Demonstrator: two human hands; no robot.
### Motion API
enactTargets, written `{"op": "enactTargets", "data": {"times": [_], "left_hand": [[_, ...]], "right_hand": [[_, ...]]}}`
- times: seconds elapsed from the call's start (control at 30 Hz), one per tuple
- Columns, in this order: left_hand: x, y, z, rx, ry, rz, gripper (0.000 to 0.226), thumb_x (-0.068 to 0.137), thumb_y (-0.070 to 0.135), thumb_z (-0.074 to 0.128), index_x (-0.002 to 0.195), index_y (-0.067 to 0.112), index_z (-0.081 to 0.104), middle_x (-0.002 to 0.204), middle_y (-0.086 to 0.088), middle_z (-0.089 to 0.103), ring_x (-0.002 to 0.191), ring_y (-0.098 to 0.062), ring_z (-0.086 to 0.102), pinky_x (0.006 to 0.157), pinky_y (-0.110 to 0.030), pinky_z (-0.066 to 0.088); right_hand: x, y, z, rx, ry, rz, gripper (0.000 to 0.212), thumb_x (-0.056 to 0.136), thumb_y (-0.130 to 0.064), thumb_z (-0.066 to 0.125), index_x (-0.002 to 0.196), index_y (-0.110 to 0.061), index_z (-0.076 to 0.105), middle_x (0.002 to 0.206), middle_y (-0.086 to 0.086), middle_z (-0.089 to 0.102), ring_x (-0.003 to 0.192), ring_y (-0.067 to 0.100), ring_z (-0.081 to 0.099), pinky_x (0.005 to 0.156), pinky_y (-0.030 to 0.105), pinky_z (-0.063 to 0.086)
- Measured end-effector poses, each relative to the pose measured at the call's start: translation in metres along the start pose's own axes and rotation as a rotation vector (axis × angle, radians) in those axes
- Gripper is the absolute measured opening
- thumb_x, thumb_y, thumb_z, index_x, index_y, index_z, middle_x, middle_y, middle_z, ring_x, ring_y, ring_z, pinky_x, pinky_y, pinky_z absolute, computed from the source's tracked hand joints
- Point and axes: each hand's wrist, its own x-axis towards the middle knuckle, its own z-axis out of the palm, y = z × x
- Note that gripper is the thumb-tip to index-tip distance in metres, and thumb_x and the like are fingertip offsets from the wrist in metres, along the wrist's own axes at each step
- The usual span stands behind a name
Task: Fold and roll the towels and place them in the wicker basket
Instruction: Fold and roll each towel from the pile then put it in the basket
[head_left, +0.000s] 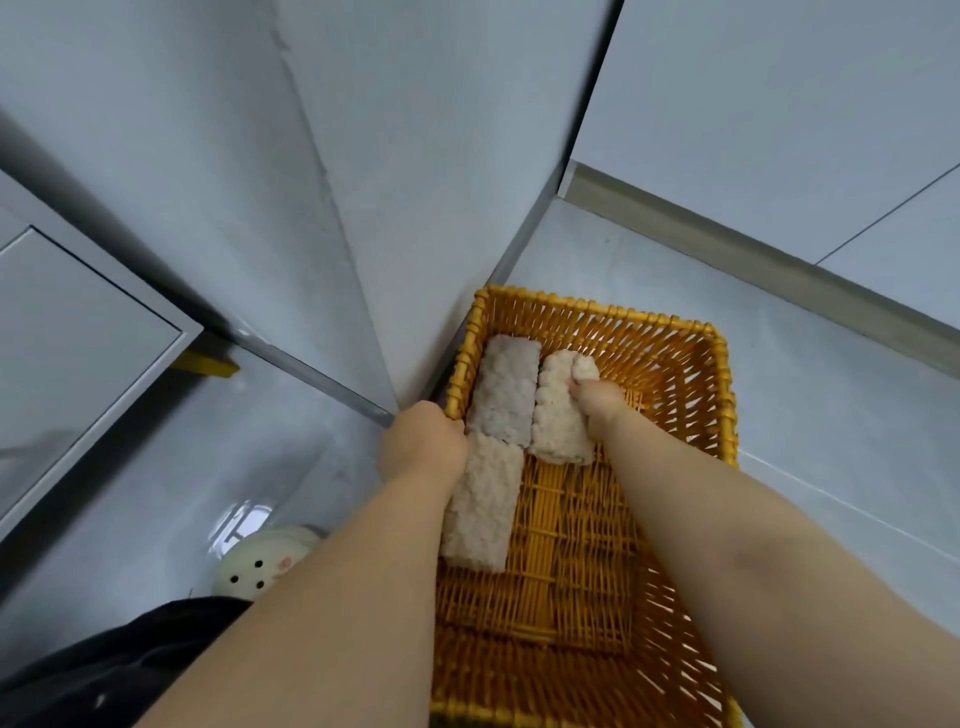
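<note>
Seating third towel roll (556, 421) in wicker basket (613, 307) beside two placed rolls (506, 389). Right hand (597, 402) grips it; left hand (423, 441) hold unclear.

Single head-worn wide-angle view, looking steeply down from close above at a wicker basket (675, 364) on the floor (831, 467).

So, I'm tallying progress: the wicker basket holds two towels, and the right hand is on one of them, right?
Not two: the head view shows three towels in the wicker basket: a far-left towel, a near-left towel, and the right towel, which the right hand holds.
</note>
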Motion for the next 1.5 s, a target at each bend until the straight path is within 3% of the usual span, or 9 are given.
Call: {"op": "enactTargets", "data": {"times": [0.23, 0.37, 0.57, 0.7, 0.8, 1.03, 1.23, 1.37, 1.5], "left_hand": [[-0.003, 0.006, 0.001, 0.023, 0.016, 0.014, 0.025, 0.099, 0.032, 0.046, 0.083, 0.013, 0.051, 0.083, -0.004, 0.051, 0.077, -0.022, 0.046, 0.063, -0.031, 0.036], [0.000, 0.006, 0.001, 0.022, 0.005, 0.000, 0.025, 0.098, 0.033, 0.047, 0.087, 0.012, 0.055, 0.085, -0.005, 0.052, 0.078, -0.023, 0.048, 0.063, -0.032, 0.036], [0.002, 0.005, 0.003, -0.003, 0.012, 0.001, 0.024, 0.098, 0.032, 0.048, 0.085, 0.013, 0.054, 0.087, -0.005, 0.055, 0.081, -0.025, 0.051, 0.063, -0.031, 0.037], [0.003, 0.005, 0.003, 0.014, -0.002, 0.005, 0.024, 0.098, 0.032, 0.047, 0.085, 0.013, 0.053, 0.088, -0.005, 0.053, 0.090, -0.028, 0.056, 0.064, -0.031, 0.038], [0.004, 0.004, 0.004, 0.032, -0.005, 0.025, 0.024, 0.098, 0.031, 0.046, 0.083, 0.013, 0.050, 0.088, -0.006, 0.052, 0.091, -0.028, 0.056, 0.064, -0.032, 0.037], [0.008, 0.001, 0.003, 0.025, -0.003, 0.065, 0.028, 0.097, 0.028, 0.048, 0.074, 0.012, 0.049, 0.078, -0.004, 0.051, 0.076, -0.023, 0.050, 0.058, -0.029, 0.035], [-0.008, 0.007, -0.012, -0.083, -0.113, 0.040, 0.022, 0.088, 0.010, 0.047, 0.067, 0.005, 0.051, 0.063, -0.008, 0.039, 0.059, -0.020, 0.043, 0.044, -0.031, 0.028], [-0.022, 0.016, -0.035, -0.124, -0.097, 0.140, 0.025, 0.083, 0.004, 0.046, 0.059, 0.012, 0.045, 0.059, -0.009, 0.040, 0.060, -0.023, 0.045, 0.050, -0.029, 0.031], [-0.044, 0.030, -0.068, -0.205, -0.024, 0.276, 0.019, 0.088, 0.009, 0.049, 0.078, 0.023, 0.056, 0.081, 0.003, 0.057, 0.090, -0.022, 0.054, 0.076, -0.028, 0.043]], "right_hand": [[0.002, 0.011, 0.011, -0.136, 0.235, -0.204, 0.028, 0.089, -0.025, 0.065, 0.100, 0.000, 0.065, 0.106, 0.014, 0.067, 0.102, 0.031, 0.062, 0.082, 0.032, 0.047], [0.004, 0.011, 0.017, -0.150, 0.251, -0.225, 0.029, 0.090, -0.024, 0.064, 0.107, 0.000, 0.064, 0.112, 0.015, 0.065, 0.108, 0.031, 0.060, 0.086, 0.033, 0.046], [-0.019, 0.016, 0.013, -0.329, 0.644, -0.607, 0.051, 0.092, -0.034, 0.056, 0.135, -0.010, 0.044, 0.135, 0.007, 0.047, 0.129, 0.022, 0.039, 0.111, 0.039, 0.030], [-0.025, 0.040, 0.016, -0.718, 0.465, -0.999, 0.046, 0.096, -0.026, 0.043, 0.139, -0.010, 0.041, 0.147, 0.009, 0.038, 0.140, 0.024, 0.028, 0.116, 0.043, 0.016], [-0.013, 0.059, 0.024, -1.012, 0.280, -0.854, 0.063, 0.100, -0.045, 0.024, 0.153, -0.014, 0.013, 0.161, 0.006, 0.007, 0.148, 0.019, 0.000, 0.119, 0.044, -0.001], [-0.006, 0.055, 0.028, -1.083, 0.112, -0.650, 0.069, 0.098, -0.051, 0.016, 0.153, -0.015, -0.005, 0.160, 0.004, -0.013, 0.146, 0.017, -0.017, 0.118, 0.046, -0.009], [-0.044, 0.036, 0.014, -1.019, 0.107, -0.735, 0.070, 0.098, -0.051, 0.025, 0.153, -0.016, 0.002, 0.161, 0.003, -0.005, 0.147, 0.017, -0.010, 0.116, 0.042, -0.009], [-0.076, 0.016, 0.005, -0.971, 0.135, -0.864, 0.066, 0.098, -0.047, 0.031, 0.152, -0.014, 0.012, 0.161, 0.005, 0.001, 0.148, 0.019, -0.003, 0.117, 0.040, -0.004], [-0.111, -0.016, -0.010, -0.918, 0.153, -0.999, 0.065, 0.097, -0.042, 0.037, 0.152, -0.013, 0.017, 0.161, 0.006, 0.006, 0.148, 0.019, 0.002, 0.120, 0.041, 0.002]]}}
